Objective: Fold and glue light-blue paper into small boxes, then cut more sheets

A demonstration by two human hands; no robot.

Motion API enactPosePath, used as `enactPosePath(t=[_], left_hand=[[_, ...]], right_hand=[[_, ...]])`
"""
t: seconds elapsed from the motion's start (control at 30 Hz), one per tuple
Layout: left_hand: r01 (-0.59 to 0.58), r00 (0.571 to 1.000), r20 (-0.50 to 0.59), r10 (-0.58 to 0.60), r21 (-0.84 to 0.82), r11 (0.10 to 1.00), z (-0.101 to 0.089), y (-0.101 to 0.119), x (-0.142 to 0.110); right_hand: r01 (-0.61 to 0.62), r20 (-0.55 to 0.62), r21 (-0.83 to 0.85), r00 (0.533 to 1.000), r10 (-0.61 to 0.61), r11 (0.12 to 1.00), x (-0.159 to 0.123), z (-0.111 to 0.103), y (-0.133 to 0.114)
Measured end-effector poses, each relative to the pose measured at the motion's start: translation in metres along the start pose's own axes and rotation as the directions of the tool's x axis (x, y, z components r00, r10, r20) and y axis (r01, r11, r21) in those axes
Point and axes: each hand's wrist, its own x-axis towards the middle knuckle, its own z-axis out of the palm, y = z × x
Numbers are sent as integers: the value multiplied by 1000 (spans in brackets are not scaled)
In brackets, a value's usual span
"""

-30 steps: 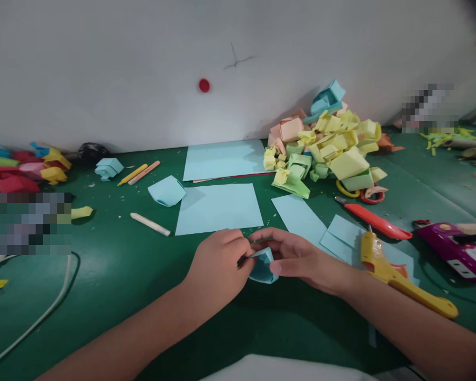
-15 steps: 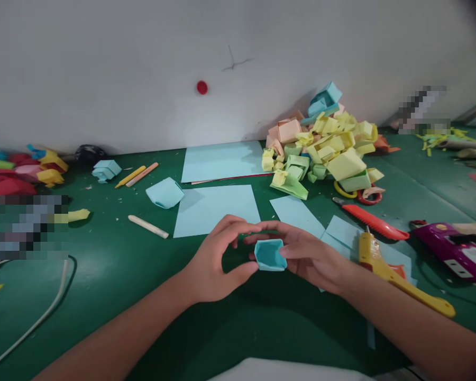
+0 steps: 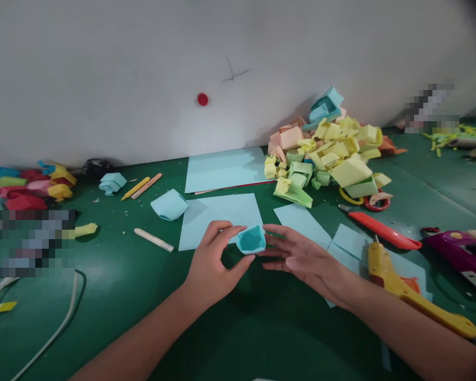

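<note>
A small open box of folded light-blue paper (image 3: 250, 241) is held above the green table, its hollow side facing me. My left hand (image 3: 216, 259) pinches it between the thumb below and the fingers above. Just to its right is my right hand (image 3: 307, 259), fingers stretched out and apart, the tips close to the box's right side; whether they touch it I cannot tell. Behind my hands lies a flat light-blue paper sheet (image 3: 218, 211). Another folded blue paper piece (image 3: 169, 205) rests left of that sheet.
At the back right rises a heap of folded paper pieces (image 3: 341, 153). A yellow glue gun (image 3: 400, 291), a red cutter (image 3: 384, 230) and a purple device (image 3: 456, 254) lie at right. Left are a pale stick (image 3: 154, 239), colourful paper pieces (image 3: 31, 188) and a white cable (image 3: 69, 312).
The blue paper box has passed from my right hand's grip to my left hand's, shifting slightly left and up. My right fingers have let go and spread. The view has shifted a little.
</note>
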Motion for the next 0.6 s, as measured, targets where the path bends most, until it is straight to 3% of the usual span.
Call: enactPosePath(t=[0.23, 0.37, 0.5, 0.6], left_hand=[[28, 998, -62, -19, 149, 988, -1, -11, 2], [45, 997, -75, -29, 223, 974, -2, -16, 3], [63, 997, -63, -48, 268, 961, -2, -19, 4], [61, 997, -55, -48, 258, 964, -3, -18, 6]], right_hand=[[35, 81, -151, 996, -23, 988, 0, -11, 12], [10, 37, -349, 999, 3, 937, -9, -3, 6], [12, 25, -689, 1000, 8, 725, -9, 5, -3], [141, 152, -832, 988, -24, 537, 1, 2, -2]])
